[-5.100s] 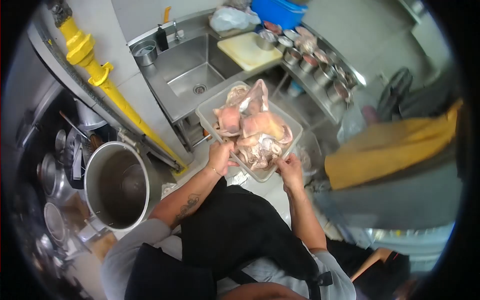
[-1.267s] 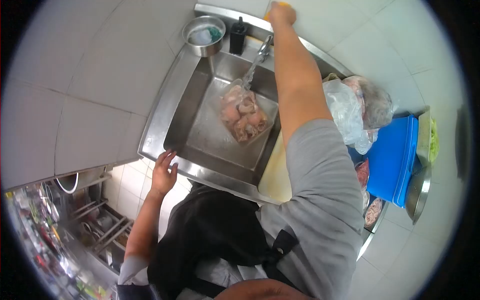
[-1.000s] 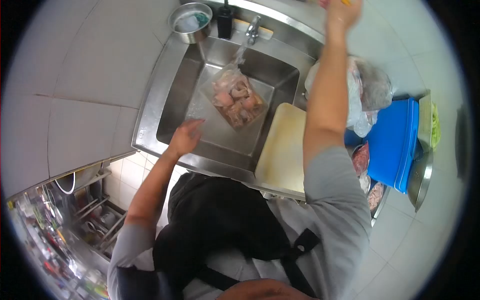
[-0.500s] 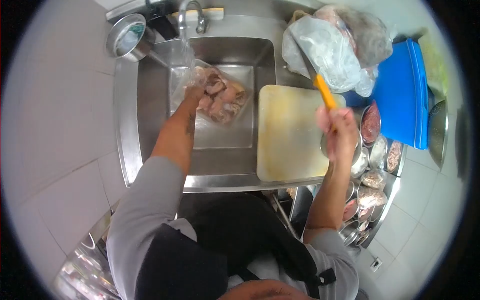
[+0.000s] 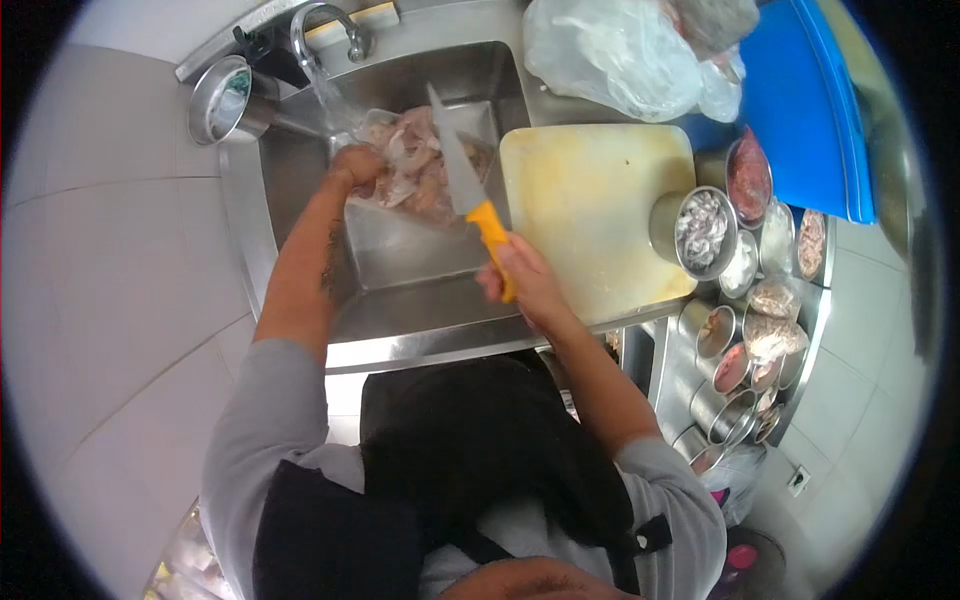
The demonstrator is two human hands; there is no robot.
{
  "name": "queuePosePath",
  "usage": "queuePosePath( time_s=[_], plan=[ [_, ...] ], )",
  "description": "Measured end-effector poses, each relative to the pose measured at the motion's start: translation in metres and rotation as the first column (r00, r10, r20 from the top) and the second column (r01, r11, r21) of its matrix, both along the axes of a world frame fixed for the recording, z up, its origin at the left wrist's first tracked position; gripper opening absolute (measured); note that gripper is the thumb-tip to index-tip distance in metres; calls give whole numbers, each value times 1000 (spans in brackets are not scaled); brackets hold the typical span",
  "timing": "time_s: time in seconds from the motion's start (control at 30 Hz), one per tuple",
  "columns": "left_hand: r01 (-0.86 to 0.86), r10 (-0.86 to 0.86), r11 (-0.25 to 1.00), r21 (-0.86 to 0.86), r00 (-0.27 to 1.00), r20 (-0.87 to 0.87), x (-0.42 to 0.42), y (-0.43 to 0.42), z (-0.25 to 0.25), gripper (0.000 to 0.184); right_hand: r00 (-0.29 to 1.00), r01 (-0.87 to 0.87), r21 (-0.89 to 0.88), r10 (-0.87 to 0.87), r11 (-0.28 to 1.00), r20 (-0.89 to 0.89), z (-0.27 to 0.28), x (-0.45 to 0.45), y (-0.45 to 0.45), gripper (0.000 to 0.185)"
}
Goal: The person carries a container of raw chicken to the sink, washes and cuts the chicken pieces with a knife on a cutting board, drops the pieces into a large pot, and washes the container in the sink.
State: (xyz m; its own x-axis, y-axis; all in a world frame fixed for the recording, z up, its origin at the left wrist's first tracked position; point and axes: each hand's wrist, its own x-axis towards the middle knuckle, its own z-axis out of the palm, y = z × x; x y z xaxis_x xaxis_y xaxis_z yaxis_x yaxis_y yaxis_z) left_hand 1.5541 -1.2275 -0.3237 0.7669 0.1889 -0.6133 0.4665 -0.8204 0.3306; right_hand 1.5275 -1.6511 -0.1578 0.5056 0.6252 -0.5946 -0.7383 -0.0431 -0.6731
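My right hand point(image 5: 522, 285) is closed round the yellow handle of a kitchen knife point(image 5: 460, 170). Its broad blade points up and away over the sink's right side, above the meat. My left hand point(image 5: 360, 168) is in the sink, fingers curled at the left edge of a clear plastic container point(image 5: 385, 203). Pieces of raw meat point(image 5: 415, 155), looking like chicken, fill that container. Whether the left fingers grip meat or the container's rim cannot be made out. Water runs from the faucet point(image 5: 325, 15) just beyond the left hand.
A white cutting board point(image 5: 590, 225) lies right of the steel sink point(image 5: 400, 295). On its right edge stands a metal bowl point(image 5: 705, 235) of sliced food. A saucepan point(image 5: 222, 100) sits back left. Plastic bags point(image 5: 610, 60), a blue bin point(image 5: 800, 110) and several metal containers line the right.
My right hand has brought the knife left, from above the cutting board to over the sink. My left hand stays at the meat container. The whole view has shifted somewhat.
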Motion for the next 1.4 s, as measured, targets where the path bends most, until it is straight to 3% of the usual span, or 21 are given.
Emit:
queuePosePath(
  time_s=[0.03,0.07,0.1,0.13,0.27,0.33,0.5,0.57,0.63,0.7,0.77,0.9,0.97,1.1,1.17,1.2,1.23,1.3,1.33,1.37,1.4],
  plan=[
    [-8,11,998,67,999,-41,9,-17,59,43,981,-52,-92,68,994,183,-16,-3,12,37],
    [-15,26,991,135,997,-78,14,-27,97,44,980,-43,-81,58,996,189,-30,-4,25,37],
    [-8,19,990,143,997,-79,11,-29,104,44,818,-42,-358,238,933,524,-42,-6,35,42],
    [13,-1,973,232,999,-52,7,-31,110,45,530,75,-587,466,806,708,-39,-7,45,49],
    [-10,52,947,320,991,-121,4,-52,161,49,475,30,-618,533,786,700,-5,-1,61,59],
    [-5,47,944,331,992,-120,1,-57,168,48,401,-48,-735,687,676,605,-4,-4,61,63],
    [-22,70,965,260,982,-178,6,-68,185,47,398,-27,-720,669,693,628,-9,-22,48,62],
    [-14,20,910,415,1000,-9,4,-66,170,46,388,-16,-714,663,700,640,-21,-27,44,62],
    [-1,8,922,388,1000,-18,12,-74,182,46,441,-148,-673,657,725,611,-21,-18,55,62],
    [12,2,934,356,999,-38,5,-86,187,47,374,64,-434,382,899,845,-89,-7,105,61],
    [-9,-18,907,420,998,60,-2,-94,185,48,450,64,-365,299,929,841,-108,19,155,58],
    [-57,70,920,387,997,-19,-3,-50,177,48,453,-48,-521,484,852,749,-65,2,145,58],
    [-179,198,909,376,980,-11,4,-43,197,48,653,-143,-476,445,867,613,-62,-34,109,60],
    [-115,126,955,274,992,-22,0,-55,180,49,721,-57,-290,241,955,650,-111,-52,147,60],
    [18,-209,913,408,878,430,10,-23,133,50,605,-176,-459,463,871,648,-140,-37,193,58],
    [53,-114,944,327,979,169,22,-36,184,52,603,-185,-462,471,868,644,-143,-35,190,58],
    [39,-100,943,330,980,169,17,-20,175,52,608,-145,-524,494,839,622,-140,-29,188,58],
    [-304,303,953,-10,944,133,7,20,147,48,658,-103,-525,454,845,601,-129,-20,168,59],
    [-410,467,805,-429,884,32,-5,20,142,38,692,-103,-464,398,880,602,-122,-13,145,60],
    [-413,474,804,-428,879,44,-11,15,133,38,617,-26,-378,313,925,722,-123,-13,127,62],
    [-588,677,425,-688,711,-189,-13,7,121,34,522,35,-282,223,959,823,-124,-15,108,65]
  ],
)
